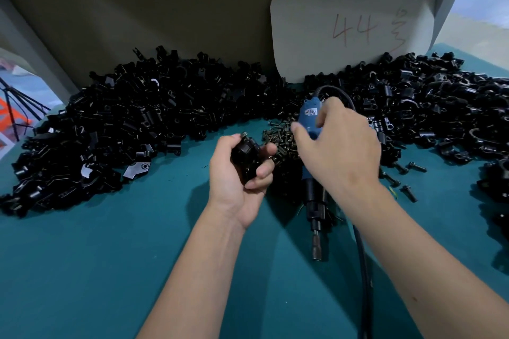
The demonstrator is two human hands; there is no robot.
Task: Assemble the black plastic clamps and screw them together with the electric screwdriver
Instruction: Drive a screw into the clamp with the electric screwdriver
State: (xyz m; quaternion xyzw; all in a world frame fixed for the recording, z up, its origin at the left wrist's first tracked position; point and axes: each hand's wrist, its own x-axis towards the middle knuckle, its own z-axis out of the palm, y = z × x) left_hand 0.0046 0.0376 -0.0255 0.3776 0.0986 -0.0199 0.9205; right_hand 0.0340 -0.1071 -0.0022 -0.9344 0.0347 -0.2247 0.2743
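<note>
A teal-covered table [96,270] runs up to a tall grey-beige panel [165,3]. Propped against it is a pale rounded board [352,22] with "44" handwritten in red. Daylight shows past the panel's right edge, and something orange [11,115] at far left.

Black clamp [246,158] upright (screw atop); blue screwdriver [312,162] tip nearest.

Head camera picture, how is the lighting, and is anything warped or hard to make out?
Head view: dim, bluish light; the left hand and the right hand throw soft shadows on the teal table. Wide-angle bending curves the table's far edge and the arms. The piles of black clamp parts merge into a dark mass with small glints. The window at the top right corner is blown out.
</note>
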